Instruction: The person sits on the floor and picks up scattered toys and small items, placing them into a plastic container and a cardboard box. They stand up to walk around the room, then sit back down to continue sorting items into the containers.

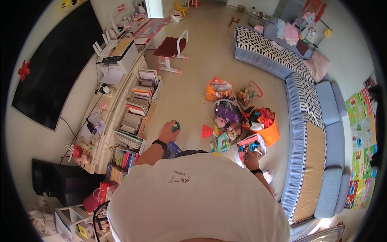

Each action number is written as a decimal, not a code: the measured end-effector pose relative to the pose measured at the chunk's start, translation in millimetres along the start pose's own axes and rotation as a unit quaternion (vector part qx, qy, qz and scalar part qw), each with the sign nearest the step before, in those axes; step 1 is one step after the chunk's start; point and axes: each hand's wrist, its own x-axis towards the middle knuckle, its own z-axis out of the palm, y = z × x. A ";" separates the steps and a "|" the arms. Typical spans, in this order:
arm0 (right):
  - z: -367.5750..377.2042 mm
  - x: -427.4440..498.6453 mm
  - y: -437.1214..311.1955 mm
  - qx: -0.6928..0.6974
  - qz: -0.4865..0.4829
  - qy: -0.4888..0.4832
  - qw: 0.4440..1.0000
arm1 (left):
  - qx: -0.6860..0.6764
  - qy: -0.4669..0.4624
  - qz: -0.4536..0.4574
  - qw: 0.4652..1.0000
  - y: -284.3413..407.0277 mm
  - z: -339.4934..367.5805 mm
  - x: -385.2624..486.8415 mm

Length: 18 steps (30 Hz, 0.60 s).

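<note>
My left hand point(168, 132) is out over the floor beside the row of books, its fingers closed around a small dark green object point(176, 127); what it is I cannot make out. A blue plastic thing point(173, 148) shows just below that wrist. My right hand point(252, 161) is at the near edge of an open box point(262, 152) of small toys. Blue toy parts point(253, 147) and a white piece point(257, 151) lie close to its fingertips. Whether those fingers grip anything is too small to tell.
Left of the box lie a red perforated cone point(207, 131) and a turquoise-framed toy point(223, 142). Beyond stand a filled orange bucket point(270, 133), a grey tub point(214, 109) and an orange bag point(210, 92). Books point(131, 122) line the left cabinet; a sofa point(328, 93) runs along the right.
</note>
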 end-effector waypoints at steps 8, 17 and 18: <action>21.3 87.8 4.0 0.022 -0.025 -0.049 0.998 | 0.029 0.037 -0.010 0.999 -21.7 -4.5 62.0; 50.8 204.6 -25.9 0.058 0.021 -0.062 0.996 | 0.075 -0.039 -0.026 0.996 -63.7 -18.6 195.4; 58.3 224.2 -33.7 0.066 0.012 -0.067 0.995 | 0.046 -0.052 -0.042 0.997 -72.8 -24.3 213.5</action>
